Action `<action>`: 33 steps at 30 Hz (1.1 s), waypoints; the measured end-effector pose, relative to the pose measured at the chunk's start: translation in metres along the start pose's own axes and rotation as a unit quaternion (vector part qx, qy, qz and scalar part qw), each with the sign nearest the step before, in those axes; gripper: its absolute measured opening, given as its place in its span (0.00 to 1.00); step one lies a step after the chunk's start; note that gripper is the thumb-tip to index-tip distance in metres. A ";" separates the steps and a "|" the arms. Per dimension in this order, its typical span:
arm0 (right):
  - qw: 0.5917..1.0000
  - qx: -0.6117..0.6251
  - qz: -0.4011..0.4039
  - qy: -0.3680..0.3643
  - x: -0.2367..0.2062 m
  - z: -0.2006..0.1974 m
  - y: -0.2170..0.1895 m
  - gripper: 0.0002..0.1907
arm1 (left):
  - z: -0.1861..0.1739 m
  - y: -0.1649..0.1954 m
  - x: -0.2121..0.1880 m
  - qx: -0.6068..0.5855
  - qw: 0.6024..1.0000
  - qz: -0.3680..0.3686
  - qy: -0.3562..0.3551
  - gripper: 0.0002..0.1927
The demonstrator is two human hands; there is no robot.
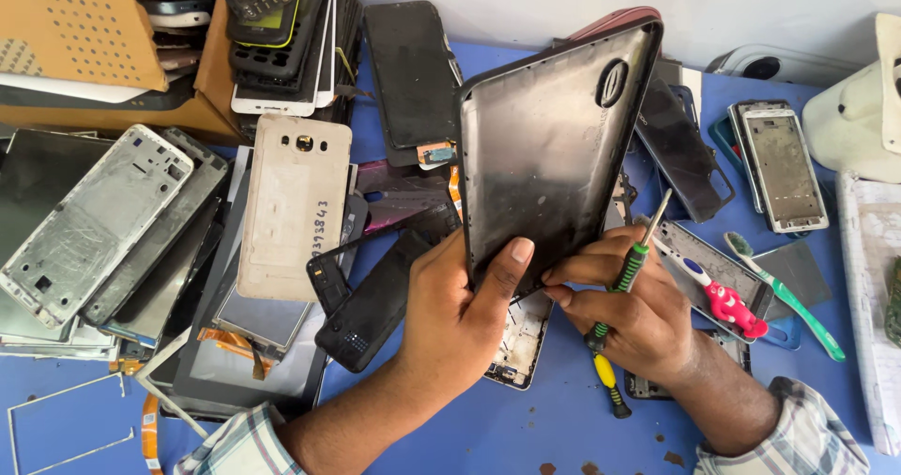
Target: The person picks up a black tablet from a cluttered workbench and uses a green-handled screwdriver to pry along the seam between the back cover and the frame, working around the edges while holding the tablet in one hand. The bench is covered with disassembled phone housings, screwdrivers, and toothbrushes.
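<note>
Blue bench [526,428], littered with phone parts. Dark tablet back cover [554,146]: we hold it tilted above the bench, our left hand [460,315] clasping its lower edge. Green-handled screwdriver [627,270]: our right hand [629,297] clasps it beside that edge.

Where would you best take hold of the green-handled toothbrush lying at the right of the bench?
Probably the bare lower handle of the green toothbrush, pinched from above across its width. It lies flat on the blue table, bristle end up-left near the pink-and-white toothbrush, while the lower end is free of clutter.
</note>
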State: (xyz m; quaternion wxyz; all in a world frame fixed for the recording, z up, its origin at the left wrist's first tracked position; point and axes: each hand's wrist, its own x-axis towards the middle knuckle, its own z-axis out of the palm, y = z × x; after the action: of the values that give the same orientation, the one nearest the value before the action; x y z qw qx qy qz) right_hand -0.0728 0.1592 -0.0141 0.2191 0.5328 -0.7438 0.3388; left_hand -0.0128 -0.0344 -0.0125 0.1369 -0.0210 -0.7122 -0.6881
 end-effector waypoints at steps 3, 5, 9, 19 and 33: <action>1.000 0.004 -0.002 0.005 -0.003 0.001 0.000 0.20 | 0.000 0.000 0.001 -0.001 1.000 -0.001 -0.001 0.11; 1.000 0.000 -0.004 0.011 -0.006 0.001 0.000 0.21 | 0.000 0.000 0.001 0.001 1.000 0.004 -0.001 0.11; 0.999 0.010 0.024 0.019 -0.013 0.000 0.003 0.13 | -0.001 0.000 0.001 -0.002 1.000 -0.008 0.003 0.12; 0.987 0.053 -0.025 0.152 -0.017 -0.002 0.004 0.33 | -0.007 -0.003 0.004 0.012 0.999 0.014 0.050 0.13; 0.996 0.017 -0.003 0.087 -0.012 -0.009 -0.001 0.25 | -0.005 -0.009 0.004 -0.013 0.998 0.006 0.054 0.12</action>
State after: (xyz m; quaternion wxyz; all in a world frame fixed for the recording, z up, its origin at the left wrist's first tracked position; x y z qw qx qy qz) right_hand -0.0681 0.1739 -0.0161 0.2746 0.5072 -0.7146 0.3959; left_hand -0.0175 -0.0408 -0.0201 0.1788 0.0103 -0.6947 -0.6966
